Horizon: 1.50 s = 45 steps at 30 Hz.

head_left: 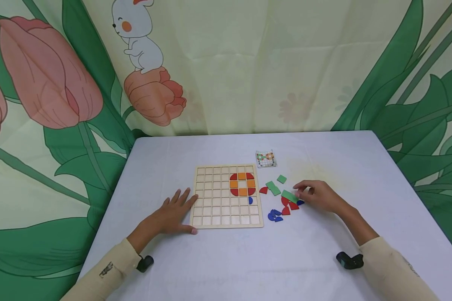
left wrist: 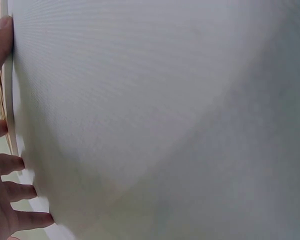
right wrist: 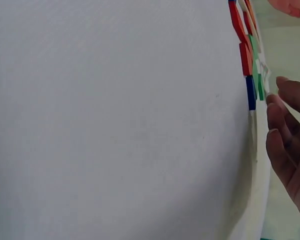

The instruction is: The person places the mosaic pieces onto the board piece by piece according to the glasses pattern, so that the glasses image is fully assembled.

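Right hand [head_left: 318,195] pinches green bar [head_left: 289,195], long axis running left-right, far end tilted toward board [head_left: 227,196]

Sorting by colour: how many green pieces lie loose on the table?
3: a small square farthest back, a long piece nearer the board, and one at the right hand. Others may be hidden beneath it.

Worktop [head_left: 226,259] covered with a pale lavender-white cloth, faint fold creases across it; lit evenly, soft shadows only. Behind and on both sides hangs a printed fabric backdrop [head_left: 248,62], cream ground with creases. Print shows large pink tulips [head_left: 49,71] at left, broad green leaves [head_left: 418,104] at right and lower left, and a white cartoon rabbit [head_left: 139,37] sitting on an orange-pink flower [head_left: 154,96]. Floor, walls and windows hidden by the fabric.
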Motion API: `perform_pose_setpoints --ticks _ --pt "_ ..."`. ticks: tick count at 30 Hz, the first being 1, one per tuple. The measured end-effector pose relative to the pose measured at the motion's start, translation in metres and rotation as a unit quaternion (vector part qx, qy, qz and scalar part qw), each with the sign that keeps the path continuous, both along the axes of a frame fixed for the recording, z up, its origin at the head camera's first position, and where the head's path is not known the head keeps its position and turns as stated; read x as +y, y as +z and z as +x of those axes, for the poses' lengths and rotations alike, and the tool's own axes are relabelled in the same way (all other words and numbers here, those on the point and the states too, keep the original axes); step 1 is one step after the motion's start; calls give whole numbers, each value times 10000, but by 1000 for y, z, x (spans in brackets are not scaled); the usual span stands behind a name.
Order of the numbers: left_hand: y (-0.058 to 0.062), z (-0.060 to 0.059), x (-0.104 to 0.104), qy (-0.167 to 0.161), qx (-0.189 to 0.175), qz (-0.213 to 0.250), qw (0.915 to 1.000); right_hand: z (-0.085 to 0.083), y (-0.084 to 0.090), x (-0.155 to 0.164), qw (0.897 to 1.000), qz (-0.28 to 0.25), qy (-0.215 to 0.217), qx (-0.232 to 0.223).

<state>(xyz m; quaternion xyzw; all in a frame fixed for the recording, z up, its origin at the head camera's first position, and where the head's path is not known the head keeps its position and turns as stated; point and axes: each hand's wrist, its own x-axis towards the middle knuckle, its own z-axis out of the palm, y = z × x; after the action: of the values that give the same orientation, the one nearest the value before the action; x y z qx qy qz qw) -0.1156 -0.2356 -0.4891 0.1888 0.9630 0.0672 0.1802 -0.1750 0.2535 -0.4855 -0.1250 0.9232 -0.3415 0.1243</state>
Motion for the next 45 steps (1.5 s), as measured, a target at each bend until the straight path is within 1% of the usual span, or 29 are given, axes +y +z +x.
perform_pose_setpoints --ticks 5,12,18,25,32,35,40,45 --pt "0 0 0 -4 14 -15 10000 7 -3 11 9999 107 36 -17" --pt "-2 0 -1 7 21 29 10000 15 -4 14 9997 171 180 -61" --pt "-3 -1 -1 13 19 -24 10000 15 -2 15 9990 253 358 -61" --pt "-3 -2 -1 -26 28 -9 10000 15 -5 15 9979 298 565 42" --pt "-4 -1 -2 -33 59 43 10000 18 -5 11 9970 422 639 -115" --pt "-4 -1 -2 -40 72 21 10000 20 -4 10 9965 455 695 -78" --pt "-4 -1 -2 -60 71 8 10000 21 -3 11 9967 312 744 25" --pt "-2 0 -2 -51 59 24 10000 20 -1 9 9970 -42 762 83"
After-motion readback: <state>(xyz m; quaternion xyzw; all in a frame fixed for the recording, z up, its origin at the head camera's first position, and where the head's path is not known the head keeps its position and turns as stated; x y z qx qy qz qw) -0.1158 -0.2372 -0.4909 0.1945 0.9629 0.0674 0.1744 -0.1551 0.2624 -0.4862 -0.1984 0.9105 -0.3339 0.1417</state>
